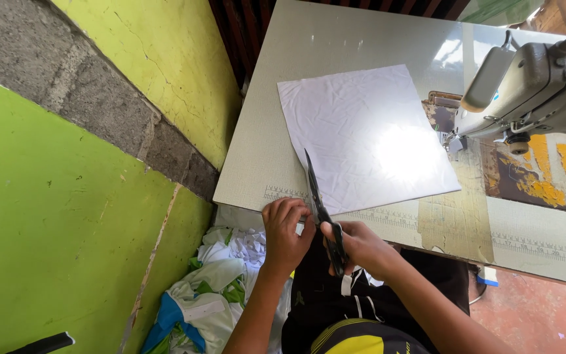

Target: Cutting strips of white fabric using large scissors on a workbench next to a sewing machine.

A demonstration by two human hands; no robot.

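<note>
Sewing machine (pixel 532 85) cut off right; scissors (pixel 322 210) handles hidden in right hand (pixel 361 246).

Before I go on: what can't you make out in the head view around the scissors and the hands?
- Left hand: what its curled fingers pinch at the table edge is hidden by the fingers themselves.
- Scissors: handles are covered by the right hand; whether the blades touch the white fabric is unclear.
- Sewing machine: cut off by the right frame edge.
- Cloth pile: partly hidden by the left forearm.

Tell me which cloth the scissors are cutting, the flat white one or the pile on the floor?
The flat white square cloth on the grey sewing table; black scissors touch its edge. The white-and-green fabric pile lies below.
</note>
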